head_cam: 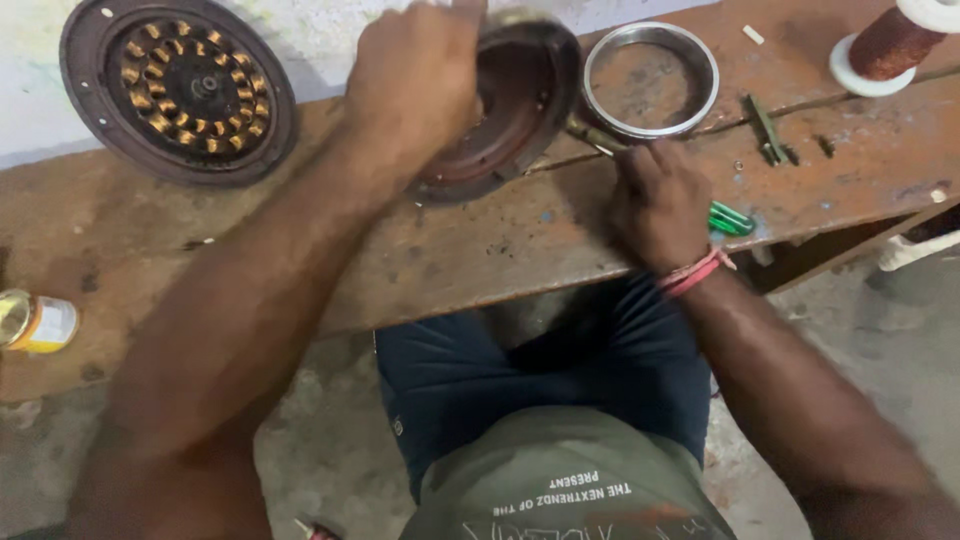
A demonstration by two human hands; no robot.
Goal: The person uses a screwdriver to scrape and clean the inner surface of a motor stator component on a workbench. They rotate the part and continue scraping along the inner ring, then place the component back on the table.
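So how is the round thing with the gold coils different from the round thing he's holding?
The coil disc lies flat on the bench; the rusty cover is tipped up on its edge. The disc is full of copper coils; the cover looks hollow inside. Nobody touches the disc, while the left hand holds the cover and the right hand pokes a green-handled tool toward it. Both are round, dark metal parts.

Your rusty round motor cover [510, 110] stands tilted on the bench edge; your green-handled screwdriver [725, 217] points at it.
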